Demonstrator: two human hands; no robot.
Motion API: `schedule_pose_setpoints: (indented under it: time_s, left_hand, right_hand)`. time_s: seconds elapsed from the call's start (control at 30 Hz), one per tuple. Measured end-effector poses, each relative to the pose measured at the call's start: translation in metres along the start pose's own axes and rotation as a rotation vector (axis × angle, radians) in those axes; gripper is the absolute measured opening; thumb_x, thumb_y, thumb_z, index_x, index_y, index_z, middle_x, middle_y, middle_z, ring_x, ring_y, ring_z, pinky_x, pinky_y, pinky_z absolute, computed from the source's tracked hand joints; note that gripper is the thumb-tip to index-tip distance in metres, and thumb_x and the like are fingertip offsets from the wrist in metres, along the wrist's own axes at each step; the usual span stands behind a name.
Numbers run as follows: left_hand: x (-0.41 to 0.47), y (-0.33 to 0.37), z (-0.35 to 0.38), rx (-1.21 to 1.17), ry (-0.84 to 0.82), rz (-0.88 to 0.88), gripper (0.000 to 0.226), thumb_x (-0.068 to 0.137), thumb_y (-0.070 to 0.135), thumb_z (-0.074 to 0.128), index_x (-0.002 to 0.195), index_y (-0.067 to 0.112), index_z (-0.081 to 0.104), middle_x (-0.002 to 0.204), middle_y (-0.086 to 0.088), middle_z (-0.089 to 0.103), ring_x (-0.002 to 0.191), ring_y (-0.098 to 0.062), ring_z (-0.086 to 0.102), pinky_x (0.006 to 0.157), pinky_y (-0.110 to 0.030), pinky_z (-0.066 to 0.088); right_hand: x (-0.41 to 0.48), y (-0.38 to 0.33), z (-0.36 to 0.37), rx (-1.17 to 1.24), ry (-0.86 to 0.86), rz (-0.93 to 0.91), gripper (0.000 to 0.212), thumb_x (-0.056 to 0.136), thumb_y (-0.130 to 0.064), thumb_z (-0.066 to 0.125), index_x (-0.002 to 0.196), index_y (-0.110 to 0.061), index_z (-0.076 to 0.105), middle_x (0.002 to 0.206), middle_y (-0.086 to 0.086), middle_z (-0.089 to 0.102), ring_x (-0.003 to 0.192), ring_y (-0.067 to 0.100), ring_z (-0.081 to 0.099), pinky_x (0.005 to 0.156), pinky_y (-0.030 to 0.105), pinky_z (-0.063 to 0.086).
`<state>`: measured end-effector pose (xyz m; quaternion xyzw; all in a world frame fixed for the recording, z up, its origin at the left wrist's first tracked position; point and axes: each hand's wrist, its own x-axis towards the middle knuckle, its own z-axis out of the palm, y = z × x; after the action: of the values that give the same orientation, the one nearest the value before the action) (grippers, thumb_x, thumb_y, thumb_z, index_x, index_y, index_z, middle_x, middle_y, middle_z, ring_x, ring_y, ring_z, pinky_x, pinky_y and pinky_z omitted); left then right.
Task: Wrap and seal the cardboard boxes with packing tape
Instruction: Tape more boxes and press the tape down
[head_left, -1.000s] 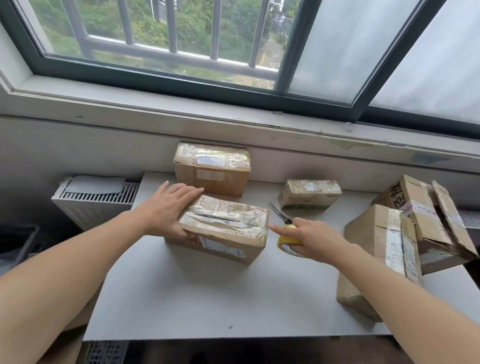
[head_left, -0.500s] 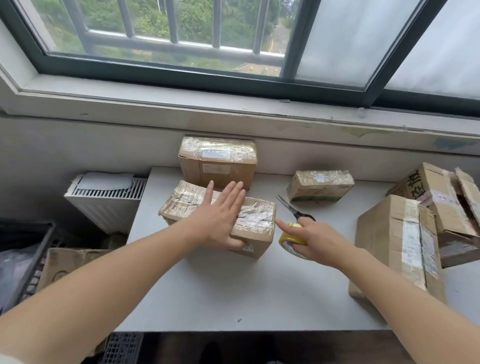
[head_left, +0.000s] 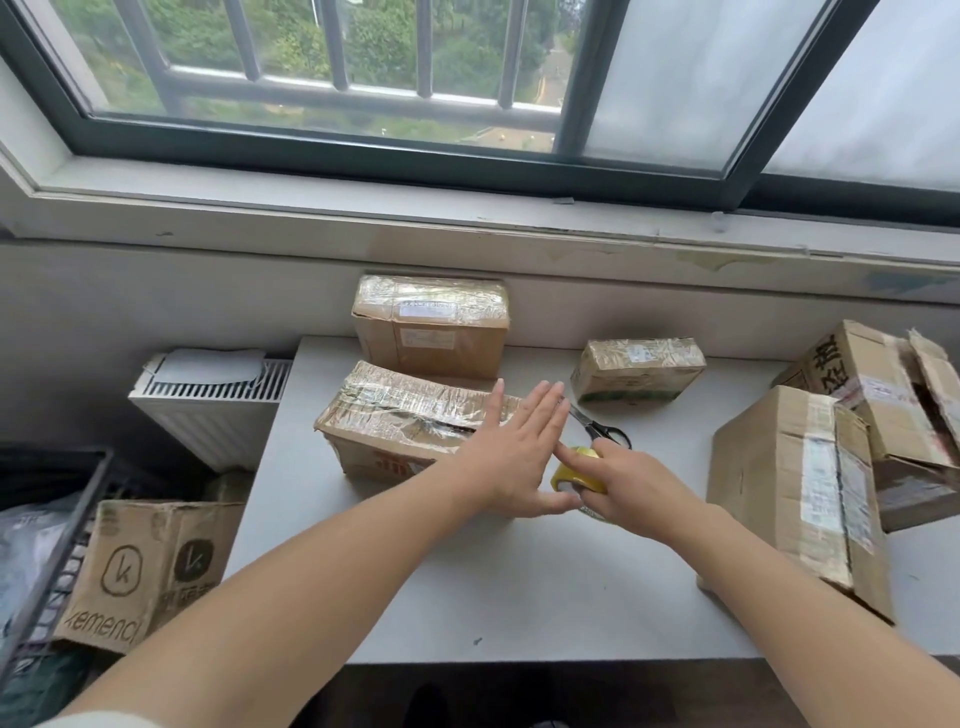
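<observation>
- Under the flat, straight-fingered left hand (head_left: 511, 462), the cardboard box (head_left: 395, 421) wears crinkled clear tape over its top.
- Beside it, the right hand (head_left: 631, 480) grips a yellow tape roll (head_left: 569, 475).

The left hand (head_left: 511, 457) hides the right end of the taped box (head_left: 395, 421).

Soft window (head_left: 322, 67) daylight, sharp, wide-angle distortion

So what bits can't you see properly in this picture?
Head view:
Tape roll: mostly covered by the right hand holding it.
Scissors: blade tips hidden behind the left hand.
Taped box: its right end is under the left hand.
Open box: cut off by the right edge.
Box labels: too small to read.
</observation>
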<state>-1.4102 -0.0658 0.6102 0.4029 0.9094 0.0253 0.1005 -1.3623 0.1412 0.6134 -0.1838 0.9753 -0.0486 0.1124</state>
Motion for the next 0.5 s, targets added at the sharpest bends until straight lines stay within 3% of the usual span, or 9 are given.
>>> schedule_pose_setpoints:
  time_s: [0.1, 0.23, 0.37, 0.43, 0.5]
  left_hand:
    - [-0.016, -0.027, 0.001, 0.053, -0.008, 0.047, 0.115, 0.088, 0.088, 0.026, 0.160, 0.011, -0.021, 0.168, -0.006, -0.027, 0.153, -0.019, -0.030, 0.124, -0.054, -0.016]
    - [-0.065, -0.095, 0.000, 0.135, -0.050, -0.038, 0.118, 0.082, 0.095, 0.019, 0.160, 0.017, -0.023, 0.166, -0.003, -0.031, 0.153, -0.019, -0.030, 0.124, -0.052, -0.016]
    - [-0.110, -0.150, -0.011, 0.120, -0.120, -0.161, 0.112, 0.086, 0.090, 0.031, 0.156, 0.025, -0.028, 0.169, 0.006, -0.024, 0.155, -0.014, -0.025, 0.126, -0.055, -0.010]
    - [-0.111, -0.156, -0.015, 0.149, -0.125, -0.192, 0.116, 0.083, 0.090, 0.034, 0.161, 0.023, -0.019, 0.172, 0.006, -0.011, 0.158, -0.018, -0.012, 0.124, -0.064, -0.006]
    - [-0.098, -0.149, -0.016, 0.181, -0.062, -0.162, 0.123, 0.074, 0.095, 0.032, 0.164, 0.019, 0.000, 0.163, -0.002, 0.016, 0.155, -0.025, 0.011, 0.122, -0.067, -0.004]
  right_hand:
    - [-0.001, 0.003, -0.002, 0.003, -0.002, -0.006, 0.073, 0.104, -0.048, 0.046, 0.147, -0.060, -0.011, 0.099, -0.002, 0.039, 0.079, 0.020, 0.045, 0.070, 0.033, 0.045]
    - [0.000, 0.003, -0.006, 0.009, -0.019, -0.006, 0.069, 0.105, -0.047, 0.044, 0.141, -0.065, -0.013, 0.101, -0.002, 0.040, 0.081, 0.018, 0.044, 0.074, 0.033, 0.047]
    - [0.000, 0.000, 0.000, 0.037, -0.020, 0.002, 0.071, 0.104, -0.045, 0.044, 0.141, -0.065, -0.013, 0.100, -0.002, 0.040, 0.083, 0.019, 0.044, 0.069, 0.029, 0.041]
    - [-0.001, -0.001, 0.001, 0.045, -0.022, 0.013, 0.072, 0.104, -0.045, 0.044, 0.140, -0.066, -0.014, 0.101, -0.002, 0.040, 0.084, 0.018, 0.044, 0.071, 0.030, 0.044]
    - [0.000, -0.002, -0.001, 0.044, -0.017, 0.022, 0.071, 0.105, -0.045, 0.044, 0.140, -0.065, -0.014, 0.102, -0.001, 0.040, 0.083, 0.018, 0.043, 0.074, 0.032, 0.047]
